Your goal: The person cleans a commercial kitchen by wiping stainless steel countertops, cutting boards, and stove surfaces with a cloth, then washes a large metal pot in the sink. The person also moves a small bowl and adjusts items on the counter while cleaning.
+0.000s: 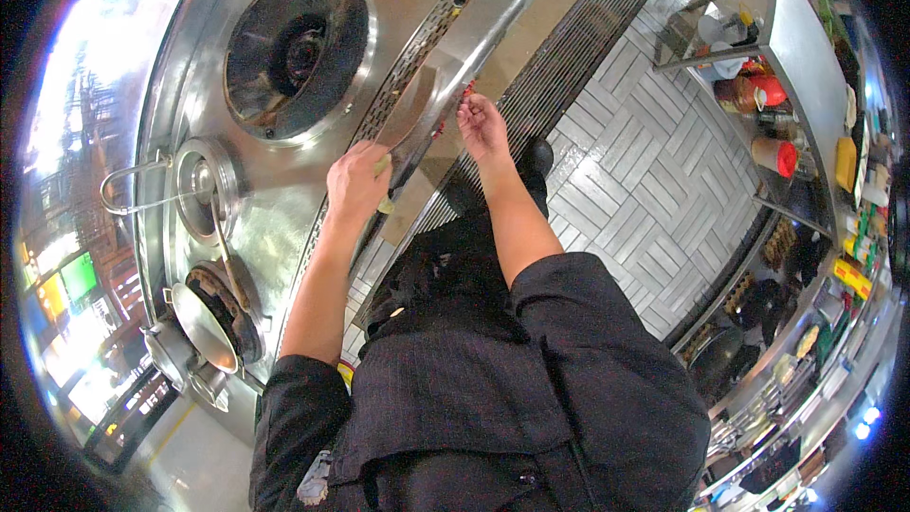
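Over the front edge of the steel wok range (302, 213), my left hand (355, 181) is closed around the pale handle (384, 205) of what looks like a broad-bladed knife. Its wide, shiny blade (414, 110) points away from me, above the slotted drain channel (412, 50). My right hand (483, 121) is raised just right of the blade, palm turned up and fingers curled. Small red pieces (468, 89) show at its fingertips, and another red bit (439, 130) is between hand and blade. Whether the fingers grip these pieces is not clear.
A large wok burner (298, 53) is at the far left. Nearer are a smaller round well (206, 188) with a ladle (229, 256), a tap (128, 210) and a metal pan (202, 323). A ribbed floor grate (569, 64) runs below; a steel shelf unit (803, 85) stands right.
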Demonstrator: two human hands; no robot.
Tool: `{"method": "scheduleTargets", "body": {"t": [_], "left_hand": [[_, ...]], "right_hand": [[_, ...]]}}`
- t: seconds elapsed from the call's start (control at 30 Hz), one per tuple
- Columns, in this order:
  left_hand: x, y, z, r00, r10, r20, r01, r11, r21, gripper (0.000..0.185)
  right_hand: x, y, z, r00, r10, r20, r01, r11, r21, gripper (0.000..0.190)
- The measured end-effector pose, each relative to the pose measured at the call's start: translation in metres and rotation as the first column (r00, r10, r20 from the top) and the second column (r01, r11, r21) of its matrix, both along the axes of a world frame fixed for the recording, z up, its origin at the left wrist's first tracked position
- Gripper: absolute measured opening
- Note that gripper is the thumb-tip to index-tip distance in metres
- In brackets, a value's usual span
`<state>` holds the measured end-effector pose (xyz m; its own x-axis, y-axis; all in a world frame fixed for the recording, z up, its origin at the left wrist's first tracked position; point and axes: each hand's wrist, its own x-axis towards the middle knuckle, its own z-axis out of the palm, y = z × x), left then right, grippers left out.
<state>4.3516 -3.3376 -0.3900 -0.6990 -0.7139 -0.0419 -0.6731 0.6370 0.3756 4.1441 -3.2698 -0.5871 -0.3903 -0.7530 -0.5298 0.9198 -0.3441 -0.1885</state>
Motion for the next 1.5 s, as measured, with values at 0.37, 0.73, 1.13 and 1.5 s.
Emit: {"method": "scheduleTargets", "body": {"t": [0.37, 0.73, 1.13, 1.5], "left_hand": [[0.009, 0.004, -0.018, 0.997, 0.047, -0.053, -0.045, 0.998, 0.044, 0.017], [0.001, 0.003, -0.014, 0.999, -0.014, 0.047, 0.015, 1.000, -0.020, 0.015], [-0.011, -0.002, -0.016, 1.000, 0.002, 0.017, -0.001, 1.000, -0.005, 0.016], [0.002, 0.003, -0.016, 0.991, 0.047, 0.122, -0.047, 0.999, -0.004, 0.020]], "right_hand": [[-0.003, 0.038, 0.020, 0.788, 0.510, -0.345, -0.540, 0.842, 0.010, 0.015], [0.046, 0.025, 0.018, 0.626, 0.469, -0.623, -0.358, 0.883, 0.305, 0.015], [0.022, 0.050, -0.021, 0.919, 0.347, -0.187, -0.353, 0.936, 0.004, 0.004], [-0.102, 0.057, 0.032, 0.768, 0.325, -0.552, -0.272, 0.946, 0.178, 0.013]]}}
